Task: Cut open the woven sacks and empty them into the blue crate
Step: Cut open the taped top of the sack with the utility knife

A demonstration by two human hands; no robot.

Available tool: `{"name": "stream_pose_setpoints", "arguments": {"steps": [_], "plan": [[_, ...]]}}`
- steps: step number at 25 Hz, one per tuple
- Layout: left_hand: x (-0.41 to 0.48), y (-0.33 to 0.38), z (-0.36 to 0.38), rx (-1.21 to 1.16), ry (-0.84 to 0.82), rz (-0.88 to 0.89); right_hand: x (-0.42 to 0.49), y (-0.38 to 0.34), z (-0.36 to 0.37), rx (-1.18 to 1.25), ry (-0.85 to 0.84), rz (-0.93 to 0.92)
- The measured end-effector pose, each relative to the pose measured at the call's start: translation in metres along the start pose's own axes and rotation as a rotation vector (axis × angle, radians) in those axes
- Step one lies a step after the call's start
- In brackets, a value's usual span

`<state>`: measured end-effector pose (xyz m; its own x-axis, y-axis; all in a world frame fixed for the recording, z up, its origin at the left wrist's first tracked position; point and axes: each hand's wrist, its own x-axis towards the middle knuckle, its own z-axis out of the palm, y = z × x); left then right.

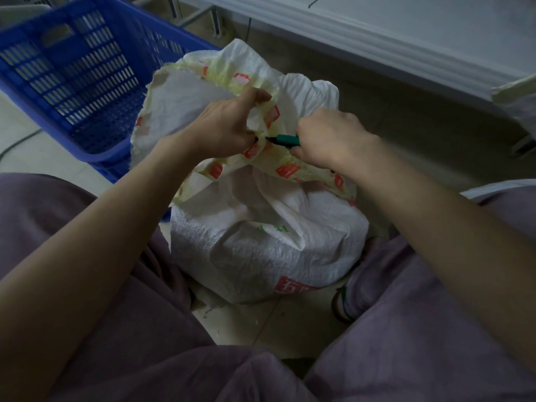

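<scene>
Sack (261,245): stands upright on the floor (34,146) between the person's knees, body still full and round; the loose top is pulled up and folded over, likely so the cut clears the contents.
Left hand (229,123): fingers curled tight round a bunch of the sack's top, lifting it taut, which gives the blade firm cloth to bite.
Cutter (285,139): green handle, dark tip pointing left, touching the gathered cloth just beside the left thumb.
Right hand (327,137): closed round the cutter's handle, knuckles up, wrist low over the sack's neck.
Step, as I judge it: opening the top; whether the cloth is already slit at the tip is hidden by folds.
Crate (87,91): blue, slatted, just beyond the sack to the left, touching or nearly touching it; near enough to tip into.
Legs (87,227): in mauve trousers, flanking the sack and steadying it.
Shoe (343,303): beside the sack's base, on the right.
Ledge (377,44): pale, running behind.
</scene>
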<state>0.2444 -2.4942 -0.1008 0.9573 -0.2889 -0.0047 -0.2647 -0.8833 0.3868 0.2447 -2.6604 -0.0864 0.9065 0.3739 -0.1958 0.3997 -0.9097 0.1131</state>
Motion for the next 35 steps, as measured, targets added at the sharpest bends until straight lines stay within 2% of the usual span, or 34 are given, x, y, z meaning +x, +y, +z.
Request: {"name": "stream_pose_setpoints", "arguments": {"steps": [5, 12, 23, 35], "plan": [[0.004, -0.015, -0.001, -0.009, 0.071, -0.064, -0.006, 0.001, -0.002, 0.047, 0.016, 0.007], [0.009, -0.021, 0.006, 0.000, 0.039, -0.077, -0.011, 0.004, 0.000, 0.071, -0.023, 0.021], [0.011, -0.031, 0.003, -0.077, -0.006, -0.141, -0.022, 0.009, -0.003, 0.067, 0.077, 0.009], [0.008, -0.026, -0.002, -0.131, 0.032, -0.096, -0.017, 0.006, 0.000, 0.038, 0.062, 0.019]]}}
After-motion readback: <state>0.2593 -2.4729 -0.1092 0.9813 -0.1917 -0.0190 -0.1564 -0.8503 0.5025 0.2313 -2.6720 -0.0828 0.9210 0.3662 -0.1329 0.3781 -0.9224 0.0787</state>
